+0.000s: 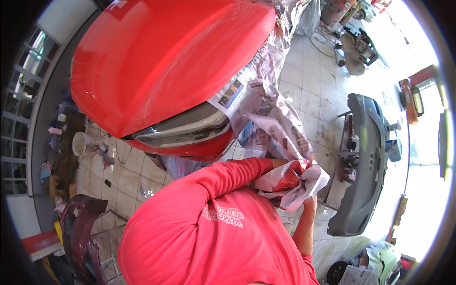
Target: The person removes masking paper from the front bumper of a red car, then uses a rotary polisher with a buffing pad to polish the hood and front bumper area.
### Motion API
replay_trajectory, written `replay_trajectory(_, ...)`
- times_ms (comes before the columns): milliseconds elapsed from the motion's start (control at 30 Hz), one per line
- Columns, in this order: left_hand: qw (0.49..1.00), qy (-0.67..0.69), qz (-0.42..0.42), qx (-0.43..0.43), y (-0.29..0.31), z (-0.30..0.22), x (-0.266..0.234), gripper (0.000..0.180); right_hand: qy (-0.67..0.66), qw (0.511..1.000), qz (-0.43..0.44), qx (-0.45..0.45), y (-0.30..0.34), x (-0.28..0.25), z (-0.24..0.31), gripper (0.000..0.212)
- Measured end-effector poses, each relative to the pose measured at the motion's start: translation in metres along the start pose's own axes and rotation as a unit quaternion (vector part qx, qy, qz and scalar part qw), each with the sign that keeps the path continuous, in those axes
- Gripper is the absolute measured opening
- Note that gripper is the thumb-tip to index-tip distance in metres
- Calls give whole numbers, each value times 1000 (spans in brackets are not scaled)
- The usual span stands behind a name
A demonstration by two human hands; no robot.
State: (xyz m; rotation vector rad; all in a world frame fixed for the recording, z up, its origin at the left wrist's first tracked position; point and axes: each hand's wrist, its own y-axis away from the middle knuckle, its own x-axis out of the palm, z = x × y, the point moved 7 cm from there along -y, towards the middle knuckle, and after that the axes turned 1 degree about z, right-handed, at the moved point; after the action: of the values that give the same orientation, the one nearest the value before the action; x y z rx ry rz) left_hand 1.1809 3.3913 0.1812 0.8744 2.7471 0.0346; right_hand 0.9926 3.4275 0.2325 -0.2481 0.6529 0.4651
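Beside a glossy red car [156,71], the left hand [280,163] and right hand [310,202] are handling crumpled white-and-red paper [308,186] (grips hidden, impossible to judge).

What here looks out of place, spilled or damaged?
The paper right of centre is crumpled and bunched, not flat. Farther right, a grey bumper stands apart from the red car, odd because it is unattached. The floor tiles look smudged between them; I can't tell whether anything spilled.

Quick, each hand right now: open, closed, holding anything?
Left hand: mostly hidden by the crumpled newspaper; open or closed can't be told.
Right hand: at the newspaper's lower edge; grip can't be told.
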Motion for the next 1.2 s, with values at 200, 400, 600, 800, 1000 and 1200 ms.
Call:
replay_trajectory(200,970,234,58,-16,10,2,-1,54,-28,998,0,49,-15,-49,-26,59)
replay_trajectory(400,608,236,-717,-248,217,60,-115,44,-53,967,-107,223,-10,-184,-90,64)
replay_trajectory(600,569,295,-765,-61,112,72,-164,75,-134,990,-17,46,-189,-234,-12,76)
replay_trajectory(800,650,87,-741,-146,-90,59,-327,44,-24,985,116,-122,-370,-182,25,85)
replay_trajectory(1000,831,12,-554,-53,-253,59,-358,31,31,932,354,-68,-506,-117,-9,58)
replay_trajectory(1200,968,50,-244,-11,-226,-42,-292,36,-32,852,518,-63,-516,-97,-67,63)
